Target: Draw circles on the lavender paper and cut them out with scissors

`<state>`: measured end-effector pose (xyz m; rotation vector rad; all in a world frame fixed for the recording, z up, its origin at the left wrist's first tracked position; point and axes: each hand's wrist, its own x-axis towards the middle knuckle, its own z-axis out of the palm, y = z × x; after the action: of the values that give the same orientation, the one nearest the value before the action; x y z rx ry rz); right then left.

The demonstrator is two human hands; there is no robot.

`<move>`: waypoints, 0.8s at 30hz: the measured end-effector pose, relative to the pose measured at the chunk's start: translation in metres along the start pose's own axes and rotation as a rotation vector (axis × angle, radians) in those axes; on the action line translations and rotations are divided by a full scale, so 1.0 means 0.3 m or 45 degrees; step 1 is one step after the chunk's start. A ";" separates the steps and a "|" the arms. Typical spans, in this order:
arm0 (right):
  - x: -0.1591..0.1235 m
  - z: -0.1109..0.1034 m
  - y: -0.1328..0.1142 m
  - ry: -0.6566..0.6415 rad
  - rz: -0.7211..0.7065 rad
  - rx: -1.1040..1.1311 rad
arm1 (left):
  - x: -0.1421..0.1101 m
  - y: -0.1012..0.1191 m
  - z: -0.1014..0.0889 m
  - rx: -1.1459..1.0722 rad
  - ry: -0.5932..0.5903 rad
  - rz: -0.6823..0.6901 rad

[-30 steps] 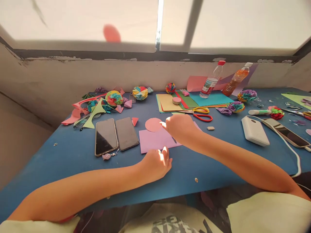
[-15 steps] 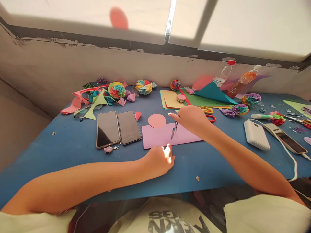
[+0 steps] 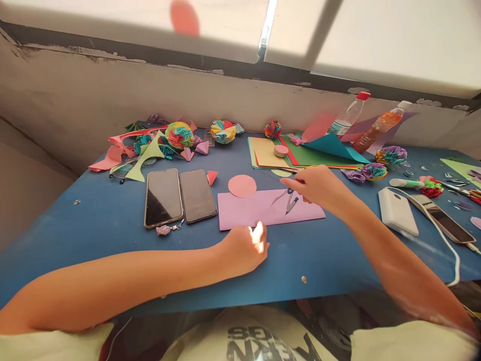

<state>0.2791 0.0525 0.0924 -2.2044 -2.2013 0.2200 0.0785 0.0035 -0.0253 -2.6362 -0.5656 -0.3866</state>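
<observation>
A sheet of purple paper lies lengthwise before me on the blue table. My right hand pinches a drawing compass over the sheet's right half. The compass legs are spread and point down to the left; whether a tip touches the paper, I cannot tell. My left hand rests on the table with curled fingers, its fingertips at the paper's lower edge. What those fingers hold, if anything, is hidden. A pink paper circle overlaps the sheet's top edge.
Two phones lie left of the sheet. Behind are stacked coloured papers topped with small discs, paper balls and two bottles. A white power bank with a cable sits at right.
My right hand has shifted right along the sheet with the compass, whose legs now show apart. A pale green disc has come into sight behind it, and the scissors are now hidden. My left hand stays put.
</observation>
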 end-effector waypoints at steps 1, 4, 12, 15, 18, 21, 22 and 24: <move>0.006 0.001 -0.001 0.028 -0.015 -0.055 | 0.001 0.000 -0.001 -0.004 -0.029 -0.014; 0.023 0.007 -0.007 0.127 -0.076 -0.293 | 0.004 -0.002 -0.012 -0.029 -0.155 -0.019; 0.043 0.050 -0.002 0.319 -0.291 -0.428 | 0.004 -0.008 -0.029 0.029 -0.222 0.071; 0.054 0.065 0.008 0.343 -0.390 -0.298 | 0.003 -0.011 -0.034 0.037 -0.223 0.085; 0.058 0.076 0.018 0.299 -0.535 -0.091 | 0.001 -0.007 -0.035 0.035 -0.222 0.084; 0.053 0.088 0.028 0.290 -0.641 0.020 | -0.002 0.001 -0.023 0.060 -0.194 0.108; 0.051 0.093 0.031 0.304 -0.668 0.031 | -0.003 0.002 -0.017 0.063 -0.174 0.111; 0.048 0.101 0.039 0.325 -0.711 0.048 | -0.006 -0.001 -0.008 0.045 -0.105 0.129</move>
<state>0.2873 0.0640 0.0599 -1.4165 -2.5085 -0.0316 0.0765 0.0021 -0.0238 -2.6432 -0.4583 -0.2363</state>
